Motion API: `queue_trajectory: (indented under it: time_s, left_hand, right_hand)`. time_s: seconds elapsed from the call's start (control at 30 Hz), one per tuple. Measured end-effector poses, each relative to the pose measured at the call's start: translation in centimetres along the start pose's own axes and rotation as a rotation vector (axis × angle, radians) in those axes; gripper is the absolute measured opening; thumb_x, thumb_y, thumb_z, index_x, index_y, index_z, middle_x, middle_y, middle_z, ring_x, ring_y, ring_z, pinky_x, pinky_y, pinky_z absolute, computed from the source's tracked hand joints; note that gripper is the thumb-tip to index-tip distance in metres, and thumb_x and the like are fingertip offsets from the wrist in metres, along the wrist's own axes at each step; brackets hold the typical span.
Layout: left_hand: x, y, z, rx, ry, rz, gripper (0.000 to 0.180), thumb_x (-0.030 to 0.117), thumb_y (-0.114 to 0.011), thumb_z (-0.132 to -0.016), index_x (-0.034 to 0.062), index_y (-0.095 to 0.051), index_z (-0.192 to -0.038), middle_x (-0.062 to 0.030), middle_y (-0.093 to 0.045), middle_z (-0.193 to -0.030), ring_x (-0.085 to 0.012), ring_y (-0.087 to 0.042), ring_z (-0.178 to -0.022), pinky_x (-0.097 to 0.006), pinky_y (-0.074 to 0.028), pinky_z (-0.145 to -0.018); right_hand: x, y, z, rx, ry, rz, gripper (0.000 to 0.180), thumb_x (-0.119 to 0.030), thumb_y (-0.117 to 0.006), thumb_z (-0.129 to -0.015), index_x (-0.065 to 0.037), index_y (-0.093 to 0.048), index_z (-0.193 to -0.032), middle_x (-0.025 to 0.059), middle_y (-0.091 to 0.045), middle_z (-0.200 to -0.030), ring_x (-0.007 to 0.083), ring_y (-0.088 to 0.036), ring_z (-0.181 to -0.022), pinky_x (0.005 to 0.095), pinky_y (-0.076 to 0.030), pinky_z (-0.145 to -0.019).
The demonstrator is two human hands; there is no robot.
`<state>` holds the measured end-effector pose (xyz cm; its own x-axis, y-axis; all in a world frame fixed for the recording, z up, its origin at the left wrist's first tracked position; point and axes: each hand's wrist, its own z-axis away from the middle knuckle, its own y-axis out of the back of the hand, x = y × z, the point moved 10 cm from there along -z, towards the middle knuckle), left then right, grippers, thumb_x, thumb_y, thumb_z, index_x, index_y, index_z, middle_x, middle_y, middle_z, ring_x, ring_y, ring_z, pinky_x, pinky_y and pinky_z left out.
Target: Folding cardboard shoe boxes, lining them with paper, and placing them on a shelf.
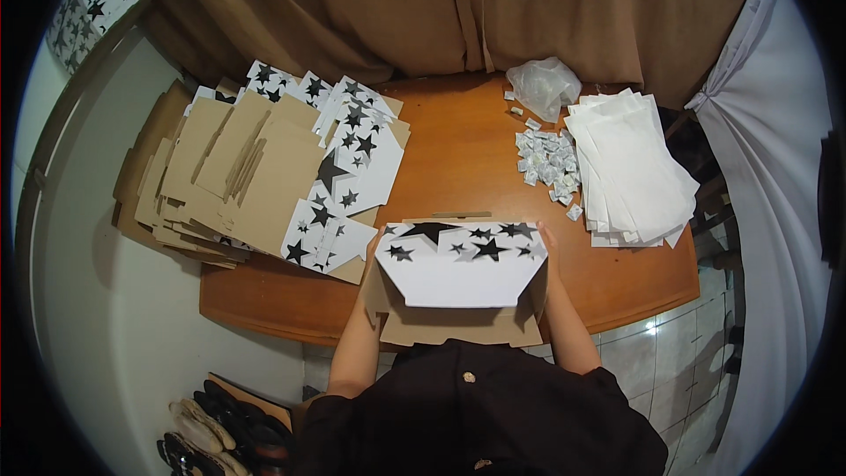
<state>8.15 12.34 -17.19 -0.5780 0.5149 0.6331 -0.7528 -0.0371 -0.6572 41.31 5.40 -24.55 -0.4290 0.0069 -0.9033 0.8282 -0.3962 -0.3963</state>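
A partly folded cardboard box (463,278), white with black stars outside and plain brown inside, is held at the table's near edge in front of my body. My left hand (372,251) grips its left side and my right hand (548,245) its right side; most of the fingers are hidden behind the card. A brown flap (458,328) extends from the box toward my chest. Left of it lies a big pile of flat box blanks (273,167), some brown side up, others showing the star print (352,154).
On the wooden table (458,145), small white packets (548,159) lie heaped at the right, beside a stack of white paper sheets (630,167). A clear plastic bag (544,86) sits behind them. Brown curtains (379,9) hang along the far edge. Shoes (220,423) lie at the lower left.
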Motion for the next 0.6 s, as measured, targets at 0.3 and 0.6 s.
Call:
queue_trajectory:
  time_s: [0.3,0.6]
  left_hand:
    - [1.7,7.6,-4.2,0.296,-0.177,-0.925,0.03,0.034,-0.048,-0.092,0.0073,-0.061,-0.1,-0.0093,-0.063,-0.077,-0.0149,-0.062,-0.073,-0.028,-0.05,-0.06]
    - [7.9,10.1,1.1,0.598,-0.514,-0.557,0.025,0.021,-0.053,-0.089,0.0047,-0.057,-0.107,-0.0082,-0.059,-0.092,-0.0188,-0.055,-0.071,-0.032,-0.045,-0.067]
  right_hand:
    - [-0.7,3.8,-2.4,0.31,-0.188,1.226,0.035,-0.045,-0.052,-0.085,-0.016,-0.072,-0.08,0.0077,-0.061,-0.102,0.0326,-0.044,-0.109,0.0604,-0.021,-0.092]
    - [-4.2,3.1,0.2,0.33,-0.075,0.197,0.045,-0.039,-0.052,-0.088,-0.011,-0.05,-0.123,0.0043,-0.054,-0.109,0.0222,-0.05,-0.105,0.0395,-0.035,-0.094]
